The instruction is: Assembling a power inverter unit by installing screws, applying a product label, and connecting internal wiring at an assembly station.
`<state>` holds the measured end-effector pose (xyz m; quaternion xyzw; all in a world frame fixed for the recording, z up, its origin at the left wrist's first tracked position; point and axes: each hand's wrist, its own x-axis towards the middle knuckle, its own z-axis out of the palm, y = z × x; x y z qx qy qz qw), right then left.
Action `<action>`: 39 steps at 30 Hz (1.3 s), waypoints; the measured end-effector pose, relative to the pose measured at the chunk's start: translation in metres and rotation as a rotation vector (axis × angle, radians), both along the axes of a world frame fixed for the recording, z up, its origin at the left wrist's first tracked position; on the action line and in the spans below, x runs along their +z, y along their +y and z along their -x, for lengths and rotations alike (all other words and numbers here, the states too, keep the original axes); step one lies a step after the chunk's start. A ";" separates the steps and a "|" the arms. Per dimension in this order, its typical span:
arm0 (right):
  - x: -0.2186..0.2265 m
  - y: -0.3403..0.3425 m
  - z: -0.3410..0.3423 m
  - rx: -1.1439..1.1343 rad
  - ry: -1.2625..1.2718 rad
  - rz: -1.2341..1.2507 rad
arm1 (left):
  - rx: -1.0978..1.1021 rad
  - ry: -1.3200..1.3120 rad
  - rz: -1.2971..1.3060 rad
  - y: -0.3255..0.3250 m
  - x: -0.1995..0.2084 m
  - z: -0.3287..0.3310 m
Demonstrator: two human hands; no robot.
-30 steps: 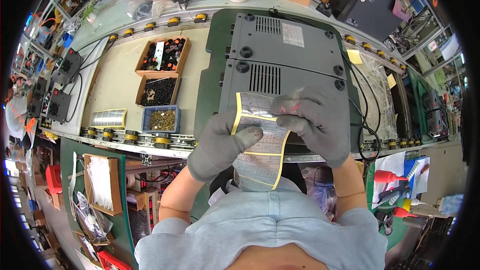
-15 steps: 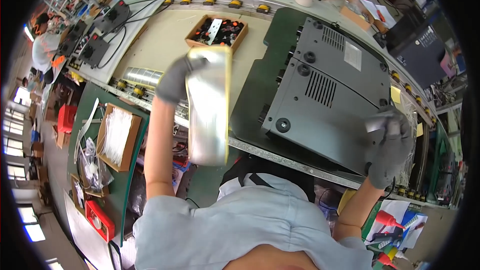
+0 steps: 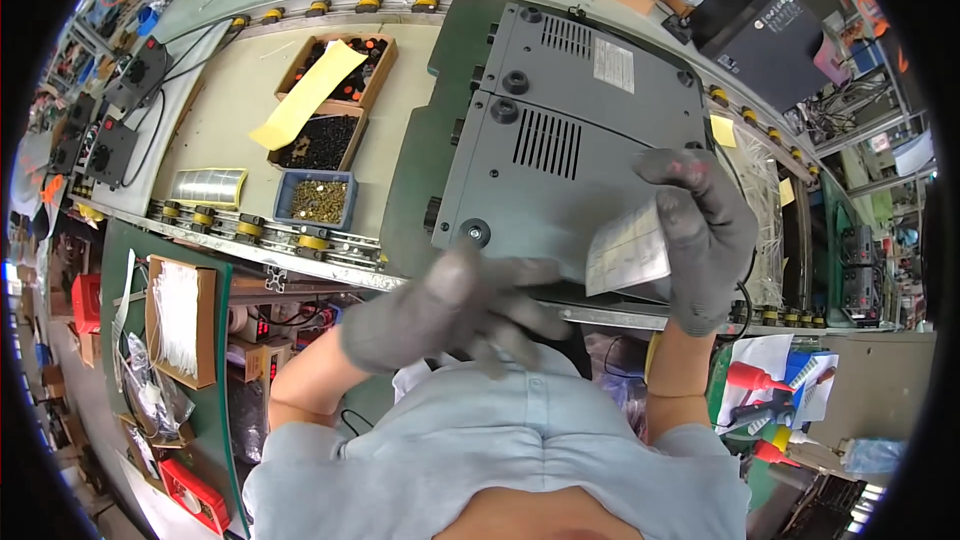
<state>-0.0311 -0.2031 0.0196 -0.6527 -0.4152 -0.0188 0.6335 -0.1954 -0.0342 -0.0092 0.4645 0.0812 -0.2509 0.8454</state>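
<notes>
Pinched between the thumb and fingers of my right hand (image 3: 700,230), in a grey glove, is a silvery label (image 3: 628,248) with faint print. It hangs above the near right part of a dark grey metal case (image 3: 600,175), which has vent slots and round black feet facing up. My left hand (image 3: 460,310), gloved too and slightly smeared by motion, is in front of the case's near left corner. Its fingers are apart and nothing shows in them. A yellow strip (image 3: 308,95) lies across two parts boxes at the left.
A second similar case (image 3: 630,65) stands behind, both on a dark green board (image 3: 400,170). Left of it are a blue bin of brass-coloured small parts (image 3: 318,202), a box of black pieces (image 3: 320,143) and a silver label sheet (image 3: 207,187). Rollers (image 3: 248,228) line the bench edge.
My left hand has let go of the silver, yellow-edged sheet and come toward my body. A yellow strip now lies over the boxes. My right hand has moved nearer with the label. The view has shifted right.
</notes>
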 end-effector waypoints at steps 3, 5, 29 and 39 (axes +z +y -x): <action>0.003 0.001 0.003 -0.044 -0.181 0.059 | 0.007 0.009 0.121 -0.022 0.018 -0.025; 0.007 -0.003 0.003 0.023 -0.220 0.134 | 0.061 -0.072 0.211 -0.028 0.009 -0.030; -0.014 0.006 0.053 -0.046 0.596 0.098 | 0.851 -0.834 -0.310 -0.031 -0.030 -0.034; -0.024 0.045 0.011 -0.218 0.196 0.386 | 1.000 -0.738 -1.209 0.013 -0.022 -0.035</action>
